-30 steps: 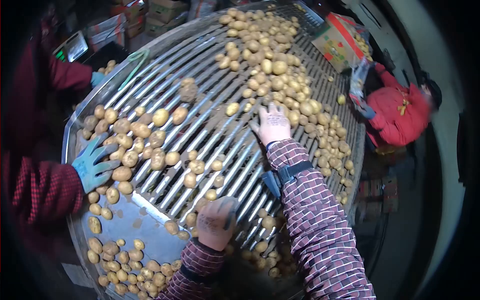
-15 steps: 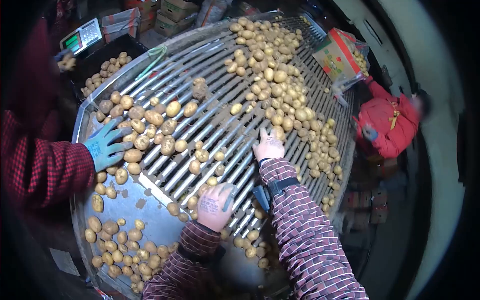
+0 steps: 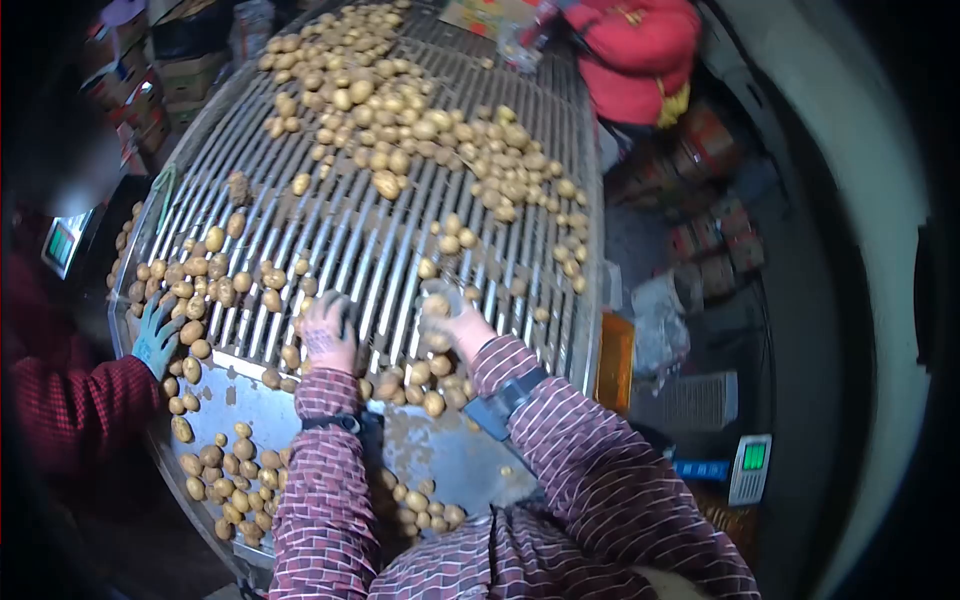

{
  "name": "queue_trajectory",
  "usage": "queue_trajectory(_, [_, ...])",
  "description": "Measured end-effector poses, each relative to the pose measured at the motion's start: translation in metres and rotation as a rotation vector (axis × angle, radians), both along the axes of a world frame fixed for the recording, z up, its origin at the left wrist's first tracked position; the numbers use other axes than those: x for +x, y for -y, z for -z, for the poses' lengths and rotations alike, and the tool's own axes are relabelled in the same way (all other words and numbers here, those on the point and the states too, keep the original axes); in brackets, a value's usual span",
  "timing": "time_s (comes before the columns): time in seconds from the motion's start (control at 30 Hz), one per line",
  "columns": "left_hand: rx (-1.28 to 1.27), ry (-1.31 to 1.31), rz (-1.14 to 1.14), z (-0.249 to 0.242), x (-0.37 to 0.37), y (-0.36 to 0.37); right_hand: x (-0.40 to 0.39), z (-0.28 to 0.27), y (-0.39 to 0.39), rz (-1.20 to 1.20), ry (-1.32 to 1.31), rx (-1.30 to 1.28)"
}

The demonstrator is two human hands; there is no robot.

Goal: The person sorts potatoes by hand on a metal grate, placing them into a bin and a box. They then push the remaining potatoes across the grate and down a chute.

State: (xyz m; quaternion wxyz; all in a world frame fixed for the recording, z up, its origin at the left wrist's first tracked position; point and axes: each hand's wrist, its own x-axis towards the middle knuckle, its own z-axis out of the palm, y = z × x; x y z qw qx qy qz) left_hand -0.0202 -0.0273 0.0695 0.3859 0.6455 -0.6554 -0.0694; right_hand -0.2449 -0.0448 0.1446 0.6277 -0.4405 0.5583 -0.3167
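Observation:
My left hand [image 3: 328, 330], in a pink glove with grey fingertips, rests on the metal slats [image 3: 372, 262] with its fingers stretched forward. Small potatoes lie along its left side. My right hand [image 3: 458, 322], gloved alike, curls around a potato [image 3: 436, 304], which shows between thumb and fingers. Another potato [image 3: 438, 342] sits just below that hand. Between my forearms, more potatoes [image 3: 418, 374] gather at the lower end of the slats. The big heap of potatoes [image 3: 375, 110] spreads over the upper slats.
A co-worker's blue-gloved hand [image 3: 157, 338] touches potatoes at the left. Potatoes [image 3: 235, 480] also lie on the metal sheet [image 3: 240, 400] in front. Another person in a red jacket [image 3: 640, 50] stands beyond the right edge. Scales [image 3: 750, 468] stand at the lower right.
The view has turned right. My right hand has drawn back from the heap toward me, with a potato in it. My left hand has moved up onto the slats.

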Motion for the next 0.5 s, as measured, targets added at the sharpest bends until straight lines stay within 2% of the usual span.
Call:
queue_trajectory(0.03, [-0.002,0.025,-0.006,0.000,-0.001,-0.001,-0.020,-0.004,-0.009,0.145,0.248,-0.032])
queue_trajectory(0.1, [0.015,0.087,0.044,-0.002,-0.013,0.001,-0.064,-0.015,-0.027,0.230,0.438,0.027])
queue_trajectory(0.13, [0.063,0.093,0.008,0.015,0.003,0.001,-0.088,-0.034,-0.048,-0.118,0.084,-0.552])
queue_trajectory(0.17, [0.134,0.121,-0.020,0.001,0.000,-0.006,-0.104,-0.044,-0.060,-0.048,0.124,-0.584])
queue_trajectory(0.27, [0.242,0.208,-0.075,0.000,0.000,-0.016,-0.144,-0.113,-0.121,0.224,0.402,-0.146])
queue_trajectory(0.3, [0.224,0.180,-0.048,0.000,0.000,-0.022,-0.180,-0.077,-0.137,0.228,0.453,-0.149])
queue_trajectory(0.33, [0.179,0.182,-0.011,0.015,0.008,-0.021,-0.212,-0.075,-0.155,0.197,0.420,-0.196])
queue_trajectory(0.37, [0.130,0.306,-0.043,0.020,0.014,-0.025,-0.242,-0.076,-0.182,0.163,0.384,-0.242])
queue_trajectory(0.43, [0.037,0.356,-0.029,0.038,0.024,-0.027,-0.270,-0.101,-0.252,0.587,0.153,-0.167])
queue_trajectory(0.47, [-0.101,0.340,0.021,0.058,0.034,-0.022,-0.299,-0.101,-0.283,0.745,0.241,-0.103])
queue_trajectory(0.5, [-0.079,0.342,0.026,0.049,0.030,-0.029,-0.328,-0.095,-0.320,0.902,0.332,-0.037])
